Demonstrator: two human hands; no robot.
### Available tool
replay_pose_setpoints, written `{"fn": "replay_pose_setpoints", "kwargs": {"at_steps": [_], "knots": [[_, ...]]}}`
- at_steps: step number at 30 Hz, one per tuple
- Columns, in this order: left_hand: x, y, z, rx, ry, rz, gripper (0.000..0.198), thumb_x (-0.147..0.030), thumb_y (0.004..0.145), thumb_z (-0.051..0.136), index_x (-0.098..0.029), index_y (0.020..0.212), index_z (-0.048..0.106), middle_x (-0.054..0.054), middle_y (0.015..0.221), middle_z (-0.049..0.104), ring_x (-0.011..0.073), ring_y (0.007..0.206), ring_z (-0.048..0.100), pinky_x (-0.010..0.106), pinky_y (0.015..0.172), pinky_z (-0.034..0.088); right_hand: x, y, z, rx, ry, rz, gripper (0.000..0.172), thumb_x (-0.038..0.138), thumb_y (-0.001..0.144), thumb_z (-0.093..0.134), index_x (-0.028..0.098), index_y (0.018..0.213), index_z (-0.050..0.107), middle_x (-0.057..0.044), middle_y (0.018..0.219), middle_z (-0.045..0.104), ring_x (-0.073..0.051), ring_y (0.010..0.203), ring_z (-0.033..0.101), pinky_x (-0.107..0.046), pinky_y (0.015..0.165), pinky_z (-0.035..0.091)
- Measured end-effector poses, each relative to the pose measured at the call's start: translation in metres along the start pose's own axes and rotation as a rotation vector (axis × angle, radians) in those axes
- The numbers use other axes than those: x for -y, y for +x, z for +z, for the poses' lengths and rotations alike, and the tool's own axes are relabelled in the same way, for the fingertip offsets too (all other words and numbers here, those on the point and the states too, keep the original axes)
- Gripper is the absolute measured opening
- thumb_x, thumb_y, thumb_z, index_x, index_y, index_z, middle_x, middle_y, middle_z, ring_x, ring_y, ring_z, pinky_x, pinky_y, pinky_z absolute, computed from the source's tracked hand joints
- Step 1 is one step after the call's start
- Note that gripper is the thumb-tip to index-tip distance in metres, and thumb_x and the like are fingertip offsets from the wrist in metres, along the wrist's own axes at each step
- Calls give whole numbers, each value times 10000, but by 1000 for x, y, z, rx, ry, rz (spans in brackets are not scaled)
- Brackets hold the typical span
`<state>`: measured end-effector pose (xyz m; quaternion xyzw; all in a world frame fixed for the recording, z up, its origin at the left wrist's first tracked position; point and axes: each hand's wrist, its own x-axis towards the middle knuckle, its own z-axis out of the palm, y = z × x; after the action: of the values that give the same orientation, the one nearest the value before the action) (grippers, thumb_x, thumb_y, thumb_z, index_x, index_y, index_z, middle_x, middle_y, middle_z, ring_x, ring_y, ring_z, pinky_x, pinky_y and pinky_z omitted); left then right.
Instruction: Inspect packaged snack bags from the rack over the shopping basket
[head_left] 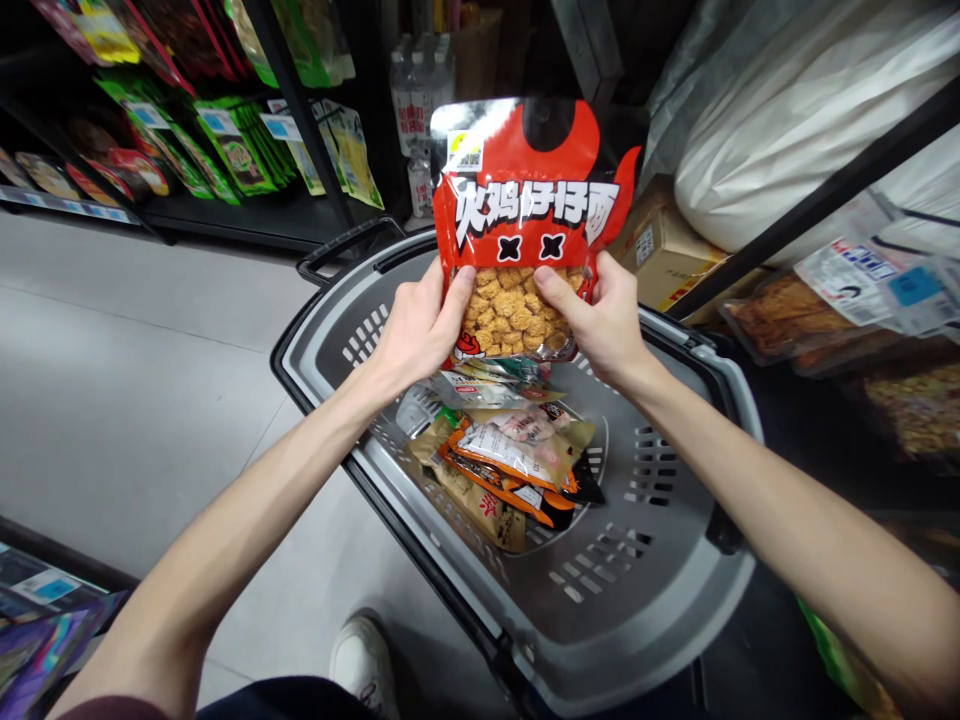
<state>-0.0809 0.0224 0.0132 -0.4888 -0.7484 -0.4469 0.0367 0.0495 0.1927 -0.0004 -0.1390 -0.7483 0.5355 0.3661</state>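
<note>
A red and black snack bag (529, 225) with a clear window showing golden noodle chunks is held upright above the basket. My left hand (425, 325) grips its left side, thumb on the front. On its right side my right hand (606, 318) does the same, thumb over the window. The fingers behind the bag are hidden. Below is a grey shopping basket (675, 590) with slotted walls. Several snack packets (517, 450) in orange, white and tan lie in a heap inside it.
Shelves with green snack packs (244, 145) stand at the upper left. Plastic bottles (422, 90), a cardboard box (660, 245) and a large white sack (810, 120) are behind the basket. Packaged foods (795, 310) hang at the right. A white shoe (362, 660) stands on the tiled floor.
</note>
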Motion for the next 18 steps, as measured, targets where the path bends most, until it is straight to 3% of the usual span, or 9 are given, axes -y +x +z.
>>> {"fn": "replay_pose_setpoints", "kwargs": {"at_steps": [10, 13, 15, 18], "knots": [[1, 0, 0, -3, 10, 0, 559, -643, 992, 289, -224, 1207, 591, 70, 954, 713, 238, 883, 698, 352, 873, 524, 0, 0, 0, -14, -19, -14, 589, 731, 711, 722, 283, 1081, 624, -95, 1216, 697, -352, 1198, 615, -647, 1035, 497], [-2, -1, 0, -18, 22, 14, 574, -624, 997, 292, -210, 1331, 507, 112, 1111, 699, 264, 1025, 684, 391, 956, 511, -1, -1, 1, -17, 1, 2, 602, 736, 710, 719, 284, 1097, 625, -96, 1232, 693, -355, 1208, 612, -639, 1036, 500], [-6, -1, 0, -69, 41, 69, 613, -624, 988, 327, -214, 1440, 391, 150, 1338, 604, 279, 1208, 610, 423, 1062, 465, -2, -2, 4, -20, 30, 24, 622, 759, 721, 689, 282, 1116, 623, -96, 1235, 695, -354, 1214, 614, -632, 1034, 504], [-10, -1, -1, -92, 102, 208, 714, -663, 941, 420, -263, 1517, 284, 146, 1579, 350, 301, 1450, 374, 469, 1209, 322, -3, -4, 8, -31, 59, 52, 670, 803, 744, 618, 282, 1165, 613, -96, 1263, 685, -346, 1239, 605, -616, 1046, 503]]}}
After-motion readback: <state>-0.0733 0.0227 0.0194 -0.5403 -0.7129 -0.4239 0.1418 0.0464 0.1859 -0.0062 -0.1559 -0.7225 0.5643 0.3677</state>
